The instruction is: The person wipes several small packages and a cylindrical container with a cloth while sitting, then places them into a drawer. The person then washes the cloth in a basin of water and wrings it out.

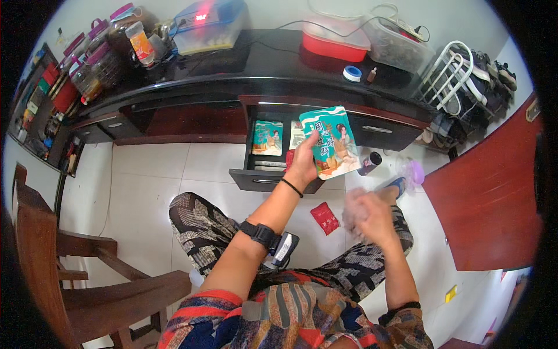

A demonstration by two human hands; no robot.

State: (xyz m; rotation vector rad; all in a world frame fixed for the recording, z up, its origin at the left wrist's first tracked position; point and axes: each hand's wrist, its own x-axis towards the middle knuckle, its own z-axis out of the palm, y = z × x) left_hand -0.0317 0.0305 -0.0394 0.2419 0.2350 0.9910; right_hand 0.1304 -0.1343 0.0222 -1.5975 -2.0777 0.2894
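My left hand (303,161) grips a teal illustrated pouch (334,145) by its left edge, above the right part of an open drawer (254,181). A similar teal pouch (268,138) lies inside the drawer at the left. Part of a pale packet (297,136) and a bit of red show behind my hand. My right hand (372,218) is over my right knee, smeared by motion. I cannot make out whether its fingers hold anything. Left of it, a small red packet (324,218) lies on the tiled floor.
A dark cylindrical container (369,163) and a clear purple-topped item (413,173) are right of the drawer. Jars (106,64), plastic boxes (209,35) and blue-white tape (351,73) sit on the black cabinet (267,58). A wooden chair (116,296) stands left, a reddish door (482,198) right.
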